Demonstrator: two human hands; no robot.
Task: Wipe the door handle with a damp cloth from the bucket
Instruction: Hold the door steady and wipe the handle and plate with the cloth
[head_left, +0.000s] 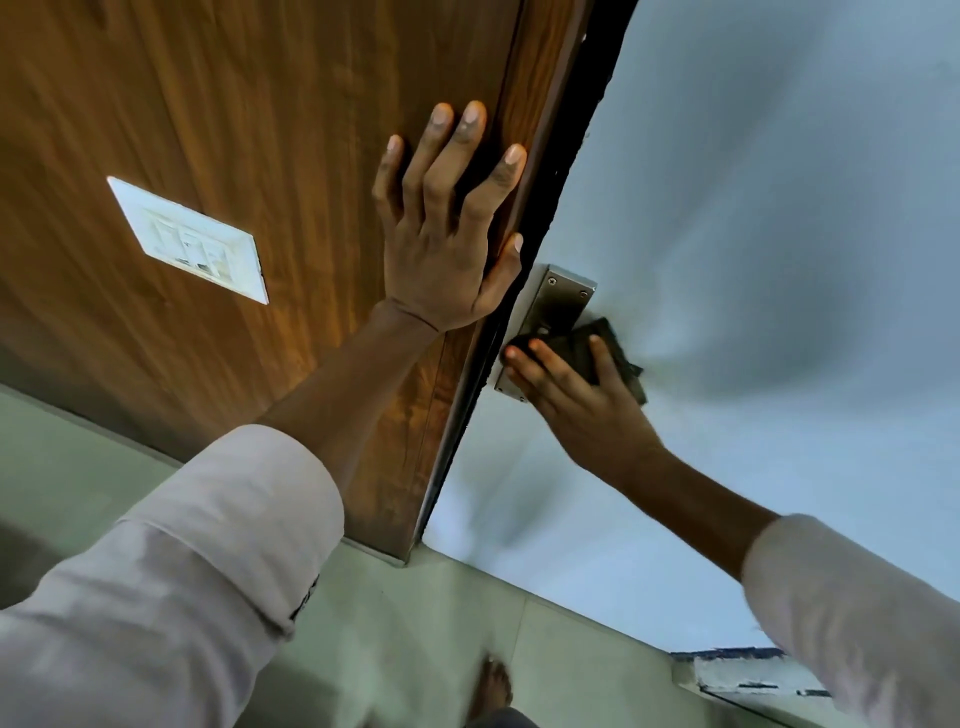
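Observation:
A steel handle plate (558, 301) with screws is fixed to the pale blue door (753, 234) near its left edge. My right hand (576, 395) presses a dark folded cloth (584, 348) against the lower part of the plate, and the lever itself is hidden under cloth and fingers. My left hand (447, 228) lies flat with fingers spread on the brown wooden panel (234, 130) beside the door edge, its thumb near the dark gap. No bucket is in view.
A white switch plate (192, 241) sits on the wooden panel at the left. Pale floor tiles (415, 623) lie below, with my bare foot (493, 686) at the bottom. A white-and-blue object (743, 670) lies on the floor at the lower right.

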